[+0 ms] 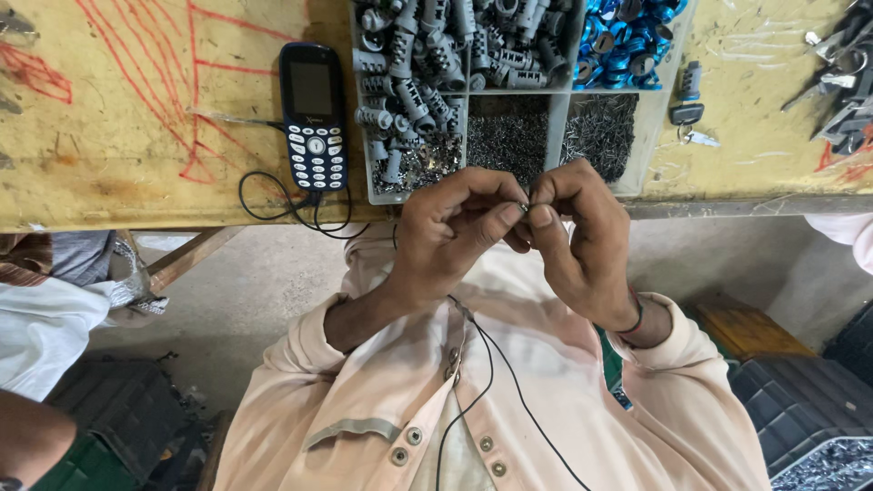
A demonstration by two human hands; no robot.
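My left hand (pixel 452 238) and my right hand (pixel 582 241) meet in front of my chest, just below the edge of the yellow workbench (pixel 109 155). Both pinch a tiny metal part (pixel 525 207) between thumbs and fingertips. The part is mostly hidden by the fingers. Directly above the hands stands a grey divided parts tray (pixel 556 123) holding grey plastic pieces (pixel 409 73), blue rings (pixel 623 41) and small dark metal bits (pixel 509 136).
A dark keypad phone (pixel 313 114) lies left of the tray, its black cable looping off the bench edge. Keys (pixel 688 114) and metal tools (pixel 841 82) lie to the right. Another person's sleeve shows at far left. Dark crates (pixel 800 418) stand on the floor.
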